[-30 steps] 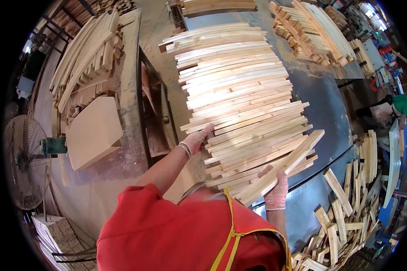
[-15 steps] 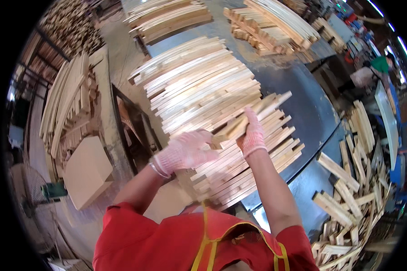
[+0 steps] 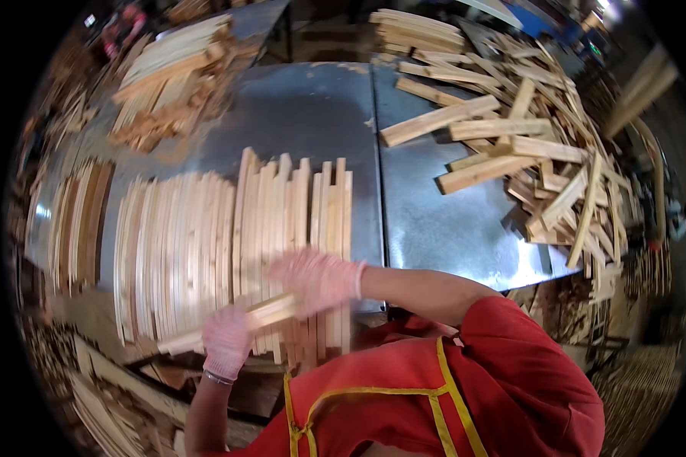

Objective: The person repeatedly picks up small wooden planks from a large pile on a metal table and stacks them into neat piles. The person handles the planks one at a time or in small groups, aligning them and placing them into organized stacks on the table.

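Observation:
A pale wooden strip (image 3: 270,311) lies slantwise across the near ends of a row of wooden strips (image 3: 177,251). My left hand (image 3: 227,341), in a pinkish knitted glove, is closed around its middle. At the strip's right end is my right hand (image 3: 316,282), gloved the same way and smeared by motion. Its palm side meets that end, but whether its fingers grip cannot be made out. Under and beyond the right hand stands a second group of strips (image 3: 290,206), with uneven far ends.
The strips rest on a dark metal table (image 3: 305,107). A seam divides it from a right-hand table (image 3: 427,228) heaped with loose wood offcuts (image 3: 556,152). Stacked strips (image 3: 179,53) stand far left, a smaller bundle (image 3: 84,221) at left. Another person (image 3: 126,27) shows at upper left.
My view has swung right, bringing the offcut heap nearer the middle. My left hand has closed on the strip. My right hand, earlier gripping the wood, now blurs at its right end.

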`<state>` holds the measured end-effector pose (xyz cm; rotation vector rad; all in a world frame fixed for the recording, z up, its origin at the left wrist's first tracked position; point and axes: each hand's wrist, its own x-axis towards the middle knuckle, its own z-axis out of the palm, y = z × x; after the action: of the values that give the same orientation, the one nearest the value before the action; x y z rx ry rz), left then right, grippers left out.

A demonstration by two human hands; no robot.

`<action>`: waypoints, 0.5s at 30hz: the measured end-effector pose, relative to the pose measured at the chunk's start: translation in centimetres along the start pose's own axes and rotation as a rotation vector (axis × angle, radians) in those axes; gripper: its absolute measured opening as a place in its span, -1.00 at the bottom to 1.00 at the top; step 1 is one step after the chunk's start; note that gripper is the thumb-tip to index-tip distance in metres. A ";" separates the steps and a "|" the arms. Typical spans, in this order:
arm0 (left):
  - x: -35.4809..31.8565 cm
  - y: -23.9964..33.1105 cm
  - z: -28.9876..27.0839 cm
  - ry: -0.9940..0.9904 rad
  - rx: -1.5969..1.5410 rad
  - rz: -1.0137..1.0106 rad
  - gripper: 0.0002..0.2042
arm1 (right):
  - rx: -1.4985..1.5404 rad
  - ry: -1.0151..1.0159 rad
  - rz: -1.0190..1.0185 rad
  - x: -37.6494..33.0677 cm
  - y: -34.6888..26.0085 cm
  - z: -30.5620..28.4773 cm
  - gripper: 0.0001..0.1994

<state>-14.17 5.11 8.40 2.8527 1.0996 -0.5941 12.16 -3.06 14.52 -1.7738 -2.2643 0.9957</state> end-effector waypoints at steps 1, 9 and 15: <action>1.6 0.0 -0.8 -0.002 -0.026 -0.144 -0.36 | 0.035 0.391 0.078 -1.5 3.1 0.6 -0.25; 7.0 -11.4 5.6 0.373 -0.246 -0.612 -0.14 | 1.307 1.887 0.497 -22.7 41.0 9.8 -0.37; 6.2 -7.1 3.0 0.267 -0.117 -0.843 -0.12 | 1.912 1.392 0.786 -26.8 51.7 9.2 -0.69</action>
<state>-15.62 13.95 4.20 2.3068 2.3005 -0.1293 59.59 -25.45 -12.47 -1.1987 0.4405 0.7710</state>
